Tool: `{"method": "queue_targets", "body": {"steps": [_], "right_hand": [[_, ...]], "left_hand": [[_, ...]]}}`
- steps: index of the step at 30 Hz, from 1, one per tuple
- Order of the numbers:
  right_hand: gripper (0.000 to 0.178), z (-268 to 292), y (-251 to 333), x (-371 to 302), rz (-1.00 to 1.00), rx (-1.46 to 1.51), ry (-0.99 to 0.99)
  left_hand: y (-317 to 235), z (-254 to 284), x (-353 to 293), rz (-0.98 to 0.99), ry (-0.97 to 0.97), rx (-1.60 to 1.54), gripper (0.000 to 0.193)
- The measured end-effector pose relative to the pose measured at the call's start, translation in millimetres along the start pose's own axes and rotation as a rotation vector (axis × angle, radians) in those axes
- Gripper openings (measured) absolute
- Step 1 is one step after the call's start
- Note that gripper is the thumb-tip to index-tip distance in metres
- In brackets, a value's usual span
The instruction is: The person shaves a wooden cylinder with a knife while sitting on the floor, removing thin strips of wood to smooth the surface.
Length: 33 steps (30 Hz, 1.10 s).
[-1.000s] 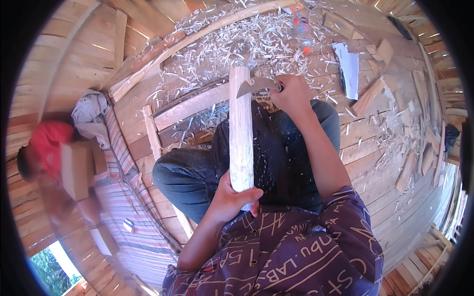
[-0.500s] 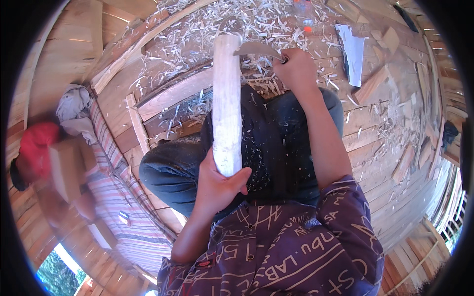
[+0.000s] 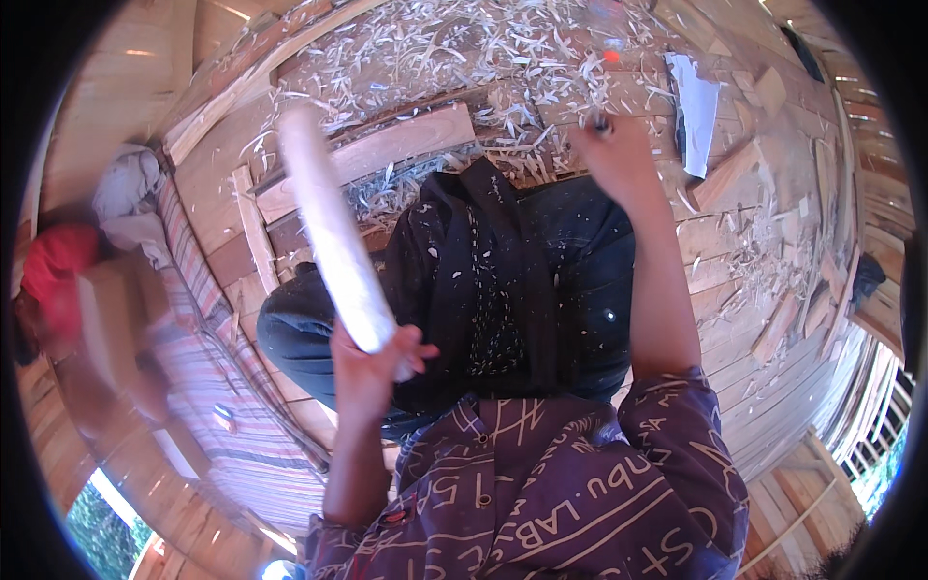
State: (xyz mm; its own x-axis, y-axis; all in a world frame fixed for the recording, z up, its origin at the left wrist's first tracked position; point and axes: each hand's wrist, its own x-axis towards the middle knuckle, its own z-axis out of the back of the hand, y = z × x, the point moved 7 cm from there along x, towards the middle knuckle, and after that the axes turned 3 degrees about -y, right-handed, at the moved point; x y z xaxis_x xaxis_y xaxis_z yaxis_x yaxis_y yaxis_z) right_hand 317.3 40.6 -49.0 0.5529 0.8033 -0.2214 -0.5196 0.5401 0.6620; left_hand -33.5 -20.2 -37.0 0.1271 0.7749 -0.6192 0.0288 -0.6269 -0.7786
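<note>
A pale, peeled round length of wood (image 3: 327,232) slants up and to the left, blurred by motion. My left hand (image 3: 375,365) is closed around its lower end, above my left thigh. Off to the right, well apart from the wood, my right hand (image 3: 621,159) makes a fist round the handle of a curved knife (image 3: 602,124). Its blade is smeared and hardly shows. Dark cloth (image 3: 464,261) dotted with chips covers my lap between my crossed legs.
Wood shavings (image 3: 416,58) litter the floor ahead, around a flat plank (image 3: 406,145). A torn whitish sheet (image 3: 696,111) and wood offcuts (image 3: 776,329) lie rightward. At left, a blurred person in red (image 3: 60,275) is beside a wooden block (image 3: 108,319) and a striped cloth (image 3: 256,406).
My left hand has swung the wood leftward and tilted it, away from the knife. My right hand has moved slightly right and down, so the blade no longer meets the wood's top.
</note>
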Motion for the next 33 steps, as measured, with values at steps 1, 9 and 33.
{"method": "queue_targets", "body": {"steps": [1, 9, 33], "right_hand": [[0.036, -6.2, 0.3, -17.7, 0.022, 0.005, 0.079], [0.037, -39.6, 5.7, -129.3, 0.139, -0.220, 0.313], [0.033, -12.8, -23.6, -172.3, -0.006, 0.297, 0.276]], "left_hand": [[-7.0, 10.0, 8.6, -0.014, 0.008, -0.026, 0.032], [8.9, -16.6, 12.3, 0.026, 0.169, -0.194, 0.032], [24.2, -2.4, -69.4, 0.070, 0.316, 0.109, 0.053]]}}
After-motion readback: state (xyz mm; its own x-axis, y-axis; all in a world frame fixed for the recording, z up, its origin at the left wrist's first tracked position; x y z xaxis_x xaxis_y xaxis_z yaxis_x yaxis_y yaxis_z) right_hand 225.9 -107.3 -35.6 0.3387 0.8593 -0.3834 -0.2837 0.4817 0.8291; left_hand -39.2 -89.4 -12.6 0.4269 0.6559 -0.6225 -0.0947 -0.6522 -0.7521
